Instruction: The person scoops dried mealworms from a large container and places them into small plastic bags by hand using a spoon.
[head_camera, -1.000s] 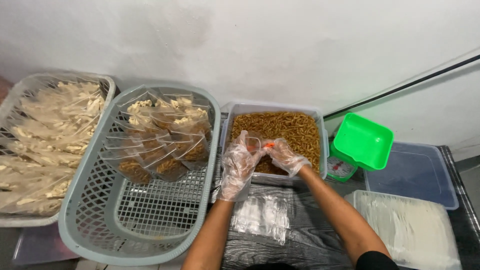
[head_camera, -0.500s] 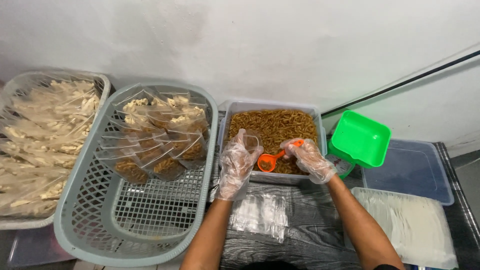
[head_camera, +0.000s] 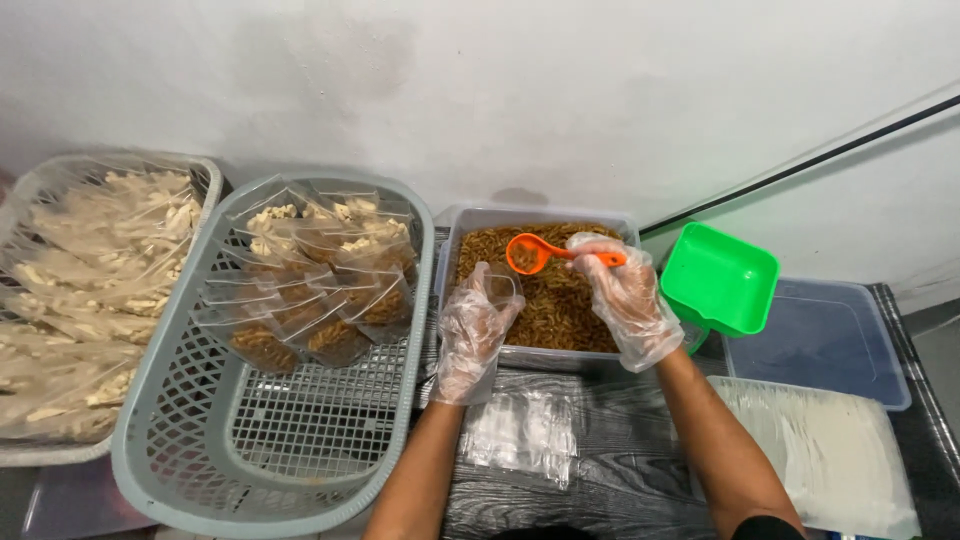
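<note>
My left hand (head_camera: 472, 338), in a thin clear glove, holds a small clear bag (head_camera: 498, 286) upright at the near edge of a clear tub (head_camera: 540, 216) full of brown fried snack pieces (head_camera: 560, 300). My right hand (head_camera: 628, 305), also gloved, grips the handle of an orange scoop (head_camera: 528, 253). The scoop's bowl hovers over the snack, just above and to the right of the bag's mouth. Both forearms reach in from the bottom of the view.
A grey basket (head_camera: 200, 470) left of the tub holds several filled bags (head_camera: 310, 290). Further left, another basket (head_camera: 30, 455) is heaped with bags of pale pieces. A green scoop (head_camera: 720, 280), a lidded clear box (head_camera: 830, 345), a white sheet stack (head_camera: 840, 455) and empty bags (head_camera: 520, 435) lie nearby.
My right hand has lifted the orange scoop out of the snack and swung its bowl up and left toward the bag. My left hand stays at the tub's edge.
</note>
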